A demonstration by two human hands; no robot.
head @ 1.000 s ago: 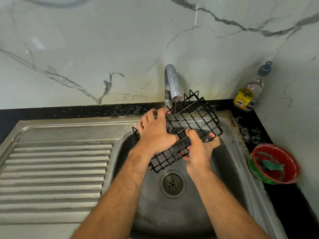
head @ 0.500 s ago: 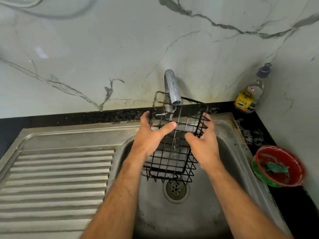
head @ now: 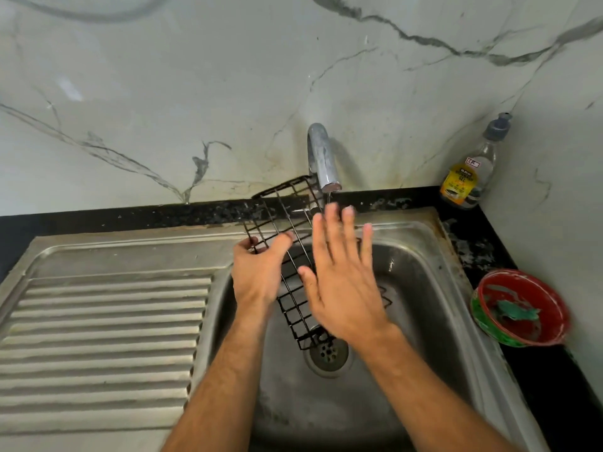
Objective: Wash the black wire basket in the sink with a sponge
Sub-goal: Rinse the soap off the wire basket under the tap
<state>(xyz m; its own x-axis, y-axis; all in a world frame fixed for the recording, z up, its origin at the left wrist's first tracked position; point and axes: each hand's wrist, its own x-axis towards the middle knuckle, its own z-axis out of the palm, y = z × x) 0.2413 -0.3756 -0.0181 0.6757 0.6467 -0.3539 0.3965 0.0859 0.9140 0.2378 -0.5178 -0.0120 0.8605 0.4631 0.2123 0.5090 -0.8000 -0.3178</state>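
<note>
Under tap [head: 321, 158], basket [head: 287, 230] now edge-on.

I see the black wire basket [head: 295, 256] held tilted on edge above the steel sink [head: 421, 256], its top corner just under the tap [head: 321, 158], its lower end near the drain. A green sponge [head: 514, 313] lies in the red bowl [head: 551, 308].
</note>
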